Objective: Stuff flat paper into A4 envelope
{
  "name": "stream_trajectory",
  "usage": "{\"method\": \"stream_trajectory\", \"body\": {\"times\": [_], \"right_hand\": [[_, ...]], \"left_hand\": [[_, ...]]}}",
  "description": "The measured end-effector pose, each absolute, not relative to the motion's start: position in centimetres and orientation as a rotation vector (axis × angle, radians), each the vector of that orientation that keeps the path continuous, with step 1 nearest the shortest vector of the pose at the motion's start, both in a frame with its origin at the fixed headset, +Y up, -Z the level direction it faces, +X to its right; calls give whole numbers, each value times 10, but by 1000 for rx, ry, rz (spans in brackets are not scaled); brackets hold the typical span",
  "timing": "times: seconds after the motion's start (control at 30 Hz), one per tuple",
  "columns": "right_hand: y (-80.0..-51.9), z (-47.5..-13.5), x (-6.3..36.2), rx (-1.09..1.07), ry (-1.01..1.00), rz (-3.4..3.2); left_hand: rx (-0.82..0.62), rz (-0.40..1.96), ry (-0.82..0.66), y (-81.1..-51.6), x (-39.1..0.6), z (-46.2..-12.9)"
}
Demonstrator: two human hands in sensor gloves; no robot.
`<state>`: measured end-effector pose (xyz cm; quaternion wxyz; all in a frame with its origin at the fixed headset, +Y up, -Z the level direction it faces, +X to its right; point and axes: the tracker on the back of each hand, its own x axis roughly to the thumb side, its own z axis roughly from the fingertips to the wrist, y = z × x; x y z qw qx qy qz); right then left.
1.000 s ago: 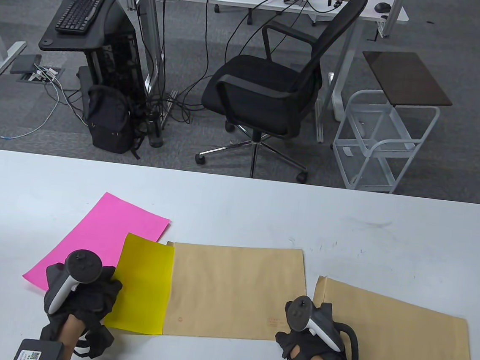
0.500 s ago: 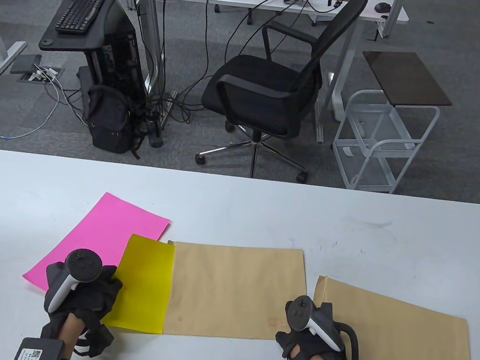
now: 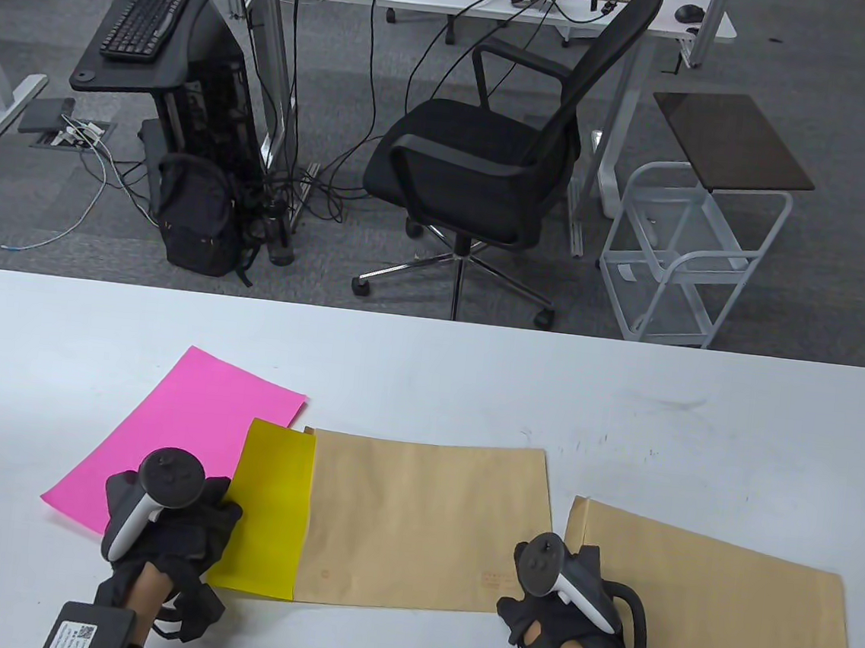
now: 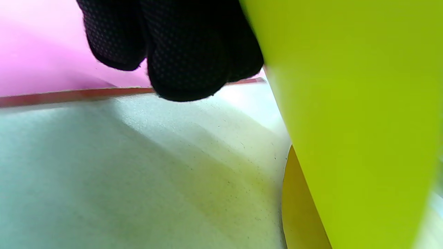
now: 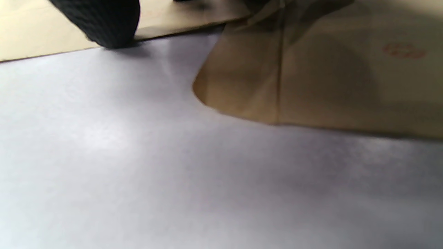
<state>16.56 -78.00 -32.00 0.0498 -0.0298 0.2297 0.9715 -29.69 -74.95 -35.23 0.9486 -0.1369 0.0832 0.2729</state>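
Left hand (image 3: 169, 524) low at the near edge, tracker up on its back, gloved fingers (image 4: 187, 52) curled and bunched together, forearm running in from below. Right hand (image 3: 566, 604) sits well apart to the other side, knuckles down, tracker tilted toward the middle, one gloved fingertip (image 5: 104, 24) pressed flat to the surface; its grip can't be made out.

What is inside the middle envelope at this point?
The yellow paper runs into the open left end of the envelope, a strip still sticking out, held by the left hand. How far it reaches inside is hidden by the envelope's face.
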Motion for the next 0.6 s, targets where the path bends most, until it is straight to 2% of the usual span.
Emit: {"method": "stream_trajectory", "body": {"times": [0.6], "right_hand": [[-780,-319,165,-78,704,2961]], "left_hand": [[-268,528,172,-751,-281,-349]]}}
